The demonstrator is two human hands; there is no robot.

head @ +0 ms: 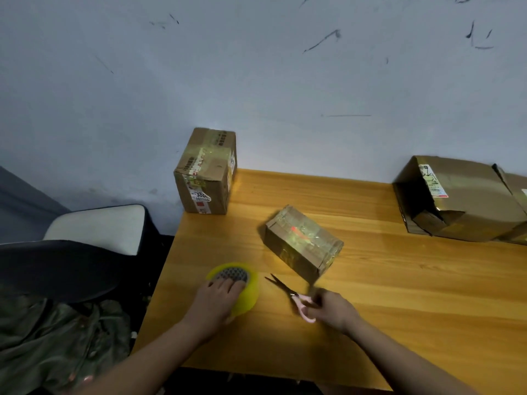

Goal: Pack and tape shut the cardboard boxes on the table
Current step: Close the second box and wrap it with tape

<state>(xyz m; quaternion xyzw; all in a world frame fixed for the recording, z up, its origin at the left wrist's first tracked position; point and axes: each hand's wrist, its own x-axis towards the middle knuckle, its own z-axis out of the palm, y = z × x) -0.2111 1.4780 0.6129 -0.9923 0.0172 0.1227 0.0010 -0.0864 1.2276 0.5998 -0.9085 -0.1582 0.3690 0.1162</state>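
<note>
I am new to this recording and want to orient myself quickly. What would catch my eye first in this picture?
Probably the bright yellow tape roll near the table's front left edge, with the left hand resting on it. Just to its right, the right hand holds pink-handled scissors, blades open. Behind them lies a small taped box at mid-table; a taller taped box stands at the far left corner, and an open box lies far right.

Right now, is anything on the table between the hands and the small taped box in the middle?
Nothing visible. The small taped box lies just beyond the scissors in the right hand; the left hand rests on the tape roll.
</note>
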